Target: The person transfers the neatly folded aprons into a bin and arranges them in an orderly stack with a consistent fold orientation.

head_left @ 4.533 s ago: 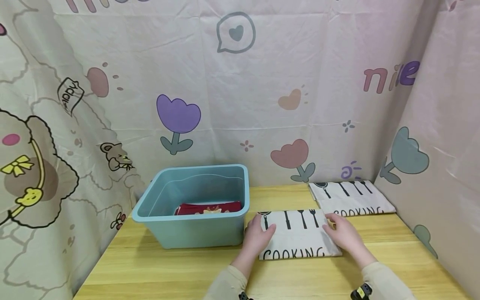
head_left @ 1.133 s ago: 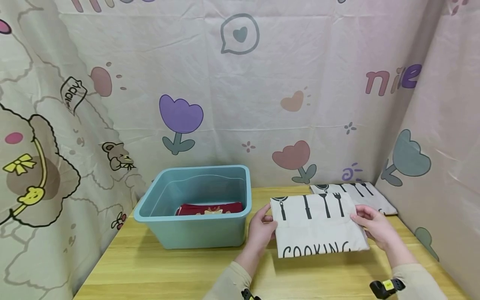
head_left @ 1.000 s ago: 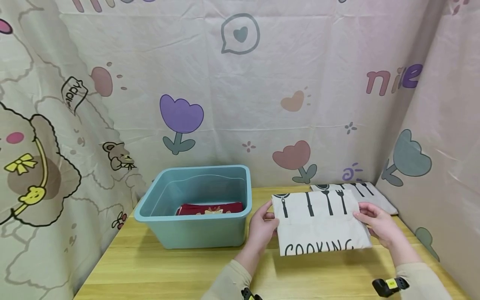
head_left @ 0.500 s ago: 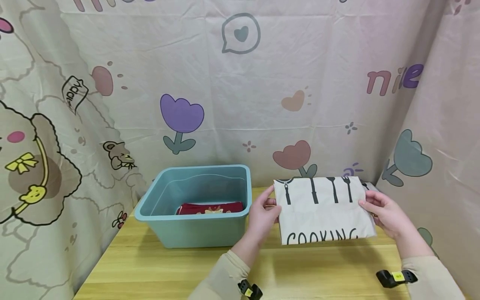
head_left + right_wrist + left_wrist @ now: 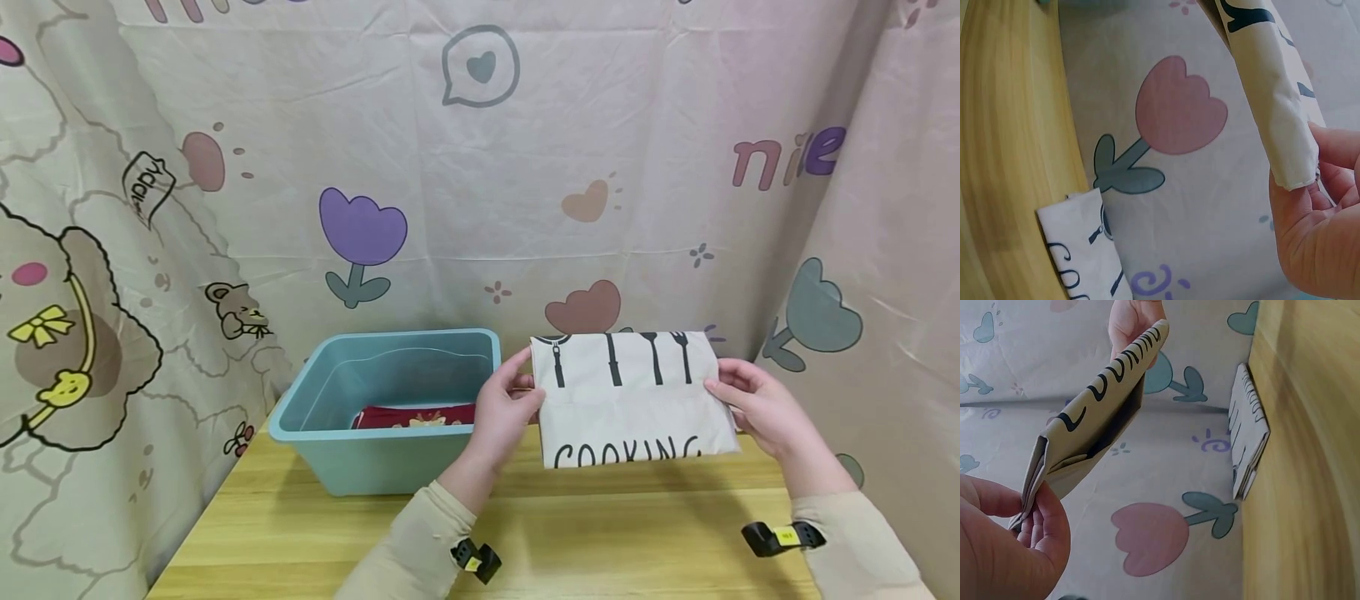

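Note:
Both hands hold up a folded white cloth (image 5: 630, 404) printed with dark utensils and the word COOKING. At its left edge my left hand (image 5: 504, 410) pinches it, thumb in front and fingers behind. The right edge is gripped the same way by my right hand (image 5: 761, 408). In the left wrist view the folded layers of the cloth (image 5: 1094, 400) show between thumb and fingers. A second folded cloth (image 5: 1249, 434) with the same print lies on the table by the back curtain; in the head view the held cloth hides it.
Left of the hands stands a light blue plastic bin (image 5: 375, 462), with a folded dark red cloth (image 5: 408, 416) inside. The wooden table (image 5: 600, 533) ends at a patterned curtain (image 5: 480, 208) behind and at both sides.
The white cloth was flat on the table, then both hands lifted it. Over the last second it has risen further and shifted slightly left toward the bin. The bin has not moved.

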A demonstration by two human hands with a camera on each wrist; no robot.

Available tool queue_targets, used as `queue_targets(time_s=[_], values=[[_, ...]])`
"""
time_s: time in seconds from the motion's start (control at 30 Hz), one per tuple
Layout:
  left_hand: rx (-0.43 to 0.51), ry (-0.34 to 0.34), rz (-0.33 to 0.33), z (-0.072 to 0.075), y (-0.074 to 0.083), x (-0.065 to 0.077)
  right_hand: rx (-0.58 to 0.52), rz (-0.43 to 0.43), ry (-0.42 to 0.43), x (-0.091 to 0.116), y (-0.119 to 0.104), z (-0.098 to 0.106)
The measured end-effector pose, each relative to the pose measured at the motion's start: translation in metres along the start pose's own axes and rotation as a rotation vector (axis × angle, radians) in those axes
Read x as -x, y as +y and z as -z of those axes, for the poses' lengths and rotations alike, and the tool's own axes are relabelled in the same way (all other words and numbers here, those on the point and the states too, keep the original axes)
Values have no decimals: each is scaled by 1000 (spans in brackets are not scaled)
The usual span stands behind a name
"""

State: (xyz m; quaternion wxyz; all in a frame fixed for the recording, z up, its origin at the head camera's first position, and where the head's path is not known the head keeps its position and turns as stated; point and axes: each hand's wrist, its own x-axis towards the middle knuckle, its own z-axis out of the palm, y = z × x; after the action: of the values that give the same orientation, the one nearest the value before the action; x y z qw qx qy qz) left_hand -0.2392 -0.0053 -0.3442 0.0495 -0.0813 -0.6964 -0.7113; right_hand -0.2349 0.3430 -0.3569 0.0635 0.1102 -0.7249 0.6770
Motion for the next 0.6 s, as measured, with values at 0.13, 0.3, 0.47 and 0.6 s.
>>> queue_targets(time_s=[0.13,0.3,0.47,0.6], values=[[-20,12,0,10,6,-3,-10,4,-8,-4,-5,-9],[-39,30,1,24,12,-6,-7,24,-24,-9,-9,-21],[-47,33,9,44,17,-8,-4,36,-49,-13,-14,-38],[-52,40,6,61,21,-9,-15,31,-52,-17,-20,-55]])
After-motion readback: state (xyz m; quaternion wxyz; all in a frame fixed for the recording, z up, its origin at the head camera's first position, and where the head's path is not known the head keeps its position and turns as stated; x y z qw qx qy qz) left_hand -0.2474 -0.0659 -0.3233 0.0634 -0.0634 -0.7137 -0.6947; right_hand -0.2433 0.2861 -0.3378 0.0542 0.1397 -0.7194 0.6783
